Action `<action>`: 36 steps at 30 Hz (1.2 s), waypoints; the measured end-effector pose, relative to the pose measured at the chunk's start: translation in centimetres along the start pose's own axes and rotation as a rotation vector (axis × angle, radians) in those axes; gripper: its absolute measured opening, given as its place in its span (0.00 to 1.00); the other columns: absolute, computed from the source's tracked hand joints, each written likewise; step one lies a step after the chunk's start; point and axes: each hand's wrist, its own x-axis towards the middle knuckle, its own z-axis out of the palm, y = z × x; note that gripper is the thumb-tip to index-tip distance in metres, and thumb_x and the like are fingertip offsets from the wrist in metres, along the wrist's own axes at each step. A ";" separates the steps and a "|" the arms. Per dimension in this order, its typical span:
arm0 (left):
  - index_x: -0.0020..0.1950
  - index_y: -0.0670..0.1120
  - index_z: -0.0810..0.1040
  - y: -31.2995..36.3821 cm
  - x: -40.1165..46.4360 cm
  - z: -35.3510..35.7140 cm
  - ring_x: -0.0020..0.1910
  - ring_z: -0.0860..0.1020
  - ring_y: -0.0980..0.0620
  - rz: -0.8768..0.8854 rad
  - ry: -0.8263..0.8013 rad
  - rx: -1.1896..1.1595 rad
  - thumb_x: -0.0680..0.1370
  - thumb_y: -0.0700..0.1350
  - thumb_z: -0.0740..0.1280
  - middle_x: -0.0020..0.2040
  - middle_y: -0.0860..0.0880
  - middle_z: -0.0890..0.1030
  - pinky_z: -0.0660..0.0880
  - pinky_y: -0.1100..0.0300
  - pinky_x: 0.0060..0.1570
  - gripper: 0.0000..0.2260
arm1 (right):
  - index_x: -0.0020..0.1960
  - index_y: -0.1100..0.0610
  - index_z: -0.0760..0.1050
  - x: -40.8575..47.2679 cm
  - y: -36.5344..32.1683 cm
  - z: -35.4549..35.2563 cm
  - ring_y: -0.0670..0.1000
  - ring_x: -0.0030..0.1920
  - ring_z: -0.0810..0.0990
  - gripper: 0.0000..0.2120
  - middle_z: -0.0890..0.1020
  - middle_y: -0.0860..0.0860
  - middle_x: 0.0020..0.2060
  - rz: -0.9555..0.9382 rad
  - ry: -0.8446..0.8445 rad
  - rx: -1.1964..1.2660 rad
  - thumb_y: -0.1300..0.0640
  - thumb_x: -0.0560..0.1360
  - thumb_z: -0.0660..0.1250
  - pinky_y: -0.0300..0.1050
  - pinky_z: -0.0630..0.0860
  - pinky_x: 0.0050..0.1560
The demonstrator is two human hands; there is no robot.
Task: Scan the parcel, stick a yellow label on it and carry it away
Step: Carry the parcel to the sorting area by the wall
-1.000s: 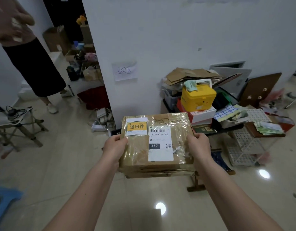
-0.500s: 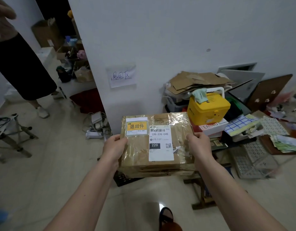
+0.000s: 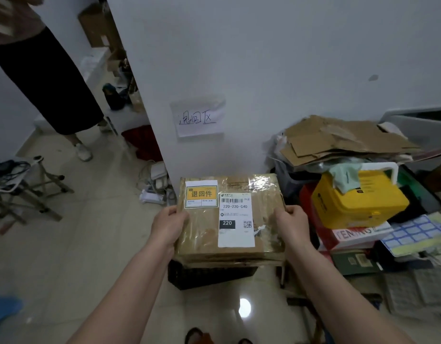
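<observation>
I hold a taped brown cardboard parcel [image 3: 261, 219] flat in front of me, above the floor. My left hand [image 3: 168, 225] grips its left edge and my right hand [image 3: 292, 225] grips its right edge. A yellow label [image 3: 201, 194] sits on the parcel's top left corner. Beside it is a white shipping label [image 3: 235, 219] with a barcode and "220-220-C40". The parcel hangs just in front of a white wall corner bearing a handwritten paper sign [image 3: 198, 119].
A black crate [image 3: 209, 275] lies on the floor under the parcel. Right of it is a pile with flattened cardboard [image 3: 338, 141], a yellow box [image 3: 356, 198] and sheets. A person [image 3: 40, 78] stands at the back left, and a folding stand [image 3: 23, 187] is at left.
I have stepped closer to the wall corner and the paper sign. The parcel stays in the same two-handed grip. The clutter pile has shifted to the right of view.
</observation>
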 end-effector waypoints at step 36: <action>0.64 0.45 0.76 -27.9 40.4 10.2 0.50 0.78 0.47 -0.527 0.050 0.145 0.75 0.44 0.68 0.53 0.47 0.78 0.77 0.51 0.53 0.18 | 0.54 0.56 0.76 31.8 26.6 26.2 0.53 0.39 0.80 0.09 0.82 0.55 0.44 0.588 -0.102 -0.061 0.59 0.75 0.63 0.45 0.76 0.37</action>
